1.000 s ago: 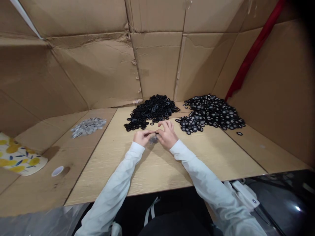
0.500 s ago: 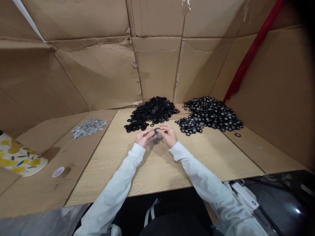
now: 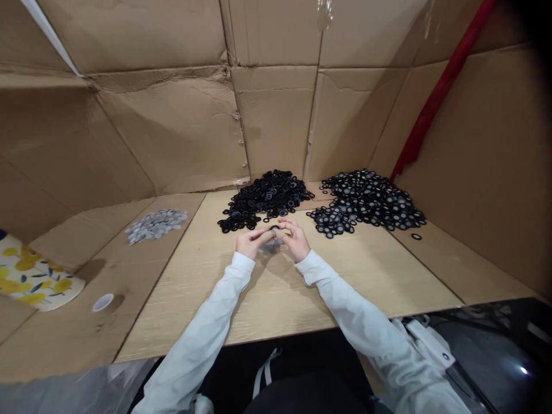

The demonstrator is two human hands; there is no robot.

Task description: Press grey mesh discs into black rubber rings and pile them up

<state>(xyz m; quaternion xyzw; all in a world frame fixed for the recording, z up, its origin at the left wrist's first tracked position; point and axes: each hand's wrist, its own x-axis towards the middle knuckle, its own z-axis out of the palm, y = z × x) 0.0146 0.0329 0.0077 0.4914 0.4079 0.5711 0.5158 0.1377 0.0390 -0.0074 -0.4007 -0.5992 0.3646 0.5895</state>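
A small black ring [image 3: 275,227] is pinched between the fingertips of my left hand [image 3: 251,242] and my right hand [image 3: 295,239], which meet above the board. Fingers hide most of it, and whether a disc sits inside it I cannot tell. Just below my fingers lie a few grey discs [image 3: 271,247] on the wood. Behind my hands rises a heap of black rings [image 3: 273,194]. To the right spreads a pile of black rings with grey centres [image 3: 371,198]. Over on the left is a pile of loose grey discs [image 3: 157,225].
Cardboard walls [image 3: 276,115] enclose the back and sides of the board [image 3: 194,299]. At the left lie a floral-patterned container [image 3: 38,279] and a small white round lid-like piece [image 3: 102,302]. A red strip [image 3: 431,112] hangs at the right. One ring [image 3: 416,236] lies apart.
The ring between my fingertips has tilted, and my fingers and thumbs have closed more tightly over it. Both hands stay in nearly the same spot.
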